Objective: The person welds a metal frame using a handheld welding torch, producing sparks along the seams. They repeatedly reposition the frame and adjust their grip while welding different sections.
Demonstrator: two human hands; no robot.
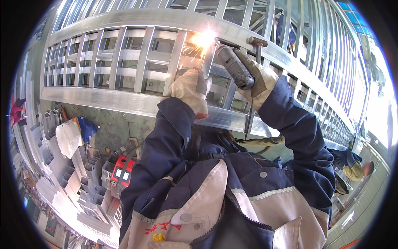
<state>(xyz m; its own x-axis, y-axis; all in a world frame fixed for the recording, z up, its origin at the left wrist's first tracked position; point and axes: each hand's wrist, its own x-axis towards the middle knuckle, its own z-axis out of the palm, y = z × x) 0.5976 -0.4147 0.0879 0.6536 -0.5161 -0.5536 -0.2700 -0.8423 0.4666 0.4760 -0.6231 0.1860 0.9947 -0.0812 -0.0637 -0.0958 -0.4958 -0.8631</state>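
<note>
Gloved fingers of the right hand (pixel 260 78) grasp a dark, rounded tool (pixel 235 67), its tip beside a glaring, sparking spot on the shiny, silver barred frame (pixel 99 97). The left hand (pixel 190 89) lies over this frame; whether its fingers grip, I cannot tell.

2 forearms (pixel 292 116) forward, gloved left grip (pixel 190 88) apart from curled, gloved right grip (pixel 262 79).

Hammer (pixel 258 42) on the frame (pixel 103 96), right of the handheld tool (pixel 234 66).
</note>
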